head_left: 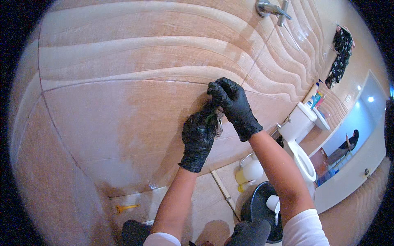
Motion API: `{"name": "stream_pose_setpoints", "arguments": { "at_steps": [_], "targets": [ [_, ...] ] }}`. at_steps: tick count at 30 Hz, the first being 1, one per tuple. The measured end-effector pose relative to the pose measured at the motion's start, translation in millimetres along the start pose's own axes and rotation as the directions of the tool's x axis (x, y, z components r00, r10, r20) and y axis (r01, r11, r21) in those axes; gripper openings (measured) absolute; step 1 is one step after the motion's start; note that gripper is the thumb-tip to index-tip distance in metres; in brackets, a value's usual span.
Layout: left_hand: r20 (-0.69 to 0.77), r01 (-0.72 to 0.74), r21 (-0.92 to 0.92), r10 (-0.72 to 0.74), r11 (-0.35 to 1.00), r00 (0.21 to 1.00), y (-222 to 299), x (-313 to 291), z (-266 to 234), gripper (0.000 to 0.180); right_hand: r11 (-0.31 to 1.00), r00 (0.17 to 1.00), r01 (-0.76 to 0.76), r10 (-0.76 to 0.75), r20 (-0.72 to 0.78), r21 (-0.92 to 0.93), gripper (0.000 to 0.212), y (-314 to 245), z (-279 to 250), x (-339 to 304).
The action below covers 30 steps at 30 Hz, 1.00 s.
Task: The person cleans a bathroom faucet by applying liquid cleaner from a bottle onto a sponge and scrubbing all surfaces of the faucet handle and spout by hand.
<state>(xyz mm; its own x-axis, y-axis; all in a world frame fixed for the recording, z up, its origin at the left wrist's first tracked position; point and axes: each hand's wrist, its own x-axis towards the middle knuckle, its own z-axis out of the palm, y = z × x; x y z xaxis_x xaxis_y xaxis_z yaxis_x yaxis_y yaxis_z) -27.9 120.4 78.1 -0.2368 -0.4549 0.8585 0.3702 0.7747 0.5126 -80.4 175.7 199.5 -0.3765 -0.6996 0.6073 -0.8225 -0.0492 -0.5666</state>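
Both of my hands wear black gloves and meet in front of the tiled wall (135,115). My left hand (198,133) is closed, its fingers curled up against a shiny metal fitting (218,124) that looks like part of a tap. A little dark green shows by its fingers; what they grip is mostly hidden. Just above and to the right, my right hand (234,104) is closed too, fingertips pinched together near the wall. Whatever sits in that pinch cannot be made out. The gloves cover most of the fitting.
Above right, a chrome tap (273,10) juts from the wall. A black tub (256,201) with a white dipper (273,203) stands below, beside a whitish bucket (250,170). A toilet (303,162) is at right. A yellow-orange tool (127,208) lies lower left. Beyond the doorway is a person (351,141).
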Motion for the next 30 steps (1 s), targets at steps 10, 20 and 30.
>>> {"name": "stream_pose_setpoints", "arguments": {
  "at_steps": [10,20,30],
  "targets": [
    [0.075,-0.01,0.443,-0.026,0.896,0.997,3,10,-32,0.027,0.999,0.999,-0.053,0.053,0.014,0.0,0.022,1,-3,-5],
    [0.151,-0.174,0.466,0.115,0.868,0.982,-14,-4,-11,0.029,0.997,1.0,0.004,-0.003,-0.011,0.074,0.033,3,0,-4],
    [0.156,-0.102,0.543,0.019,0.833,0.988,-6,3,-9,0.039,0.987,0.994,0.11,-0.107,-0.035,0.118,0.028,3,2,-6]
  ]
}}
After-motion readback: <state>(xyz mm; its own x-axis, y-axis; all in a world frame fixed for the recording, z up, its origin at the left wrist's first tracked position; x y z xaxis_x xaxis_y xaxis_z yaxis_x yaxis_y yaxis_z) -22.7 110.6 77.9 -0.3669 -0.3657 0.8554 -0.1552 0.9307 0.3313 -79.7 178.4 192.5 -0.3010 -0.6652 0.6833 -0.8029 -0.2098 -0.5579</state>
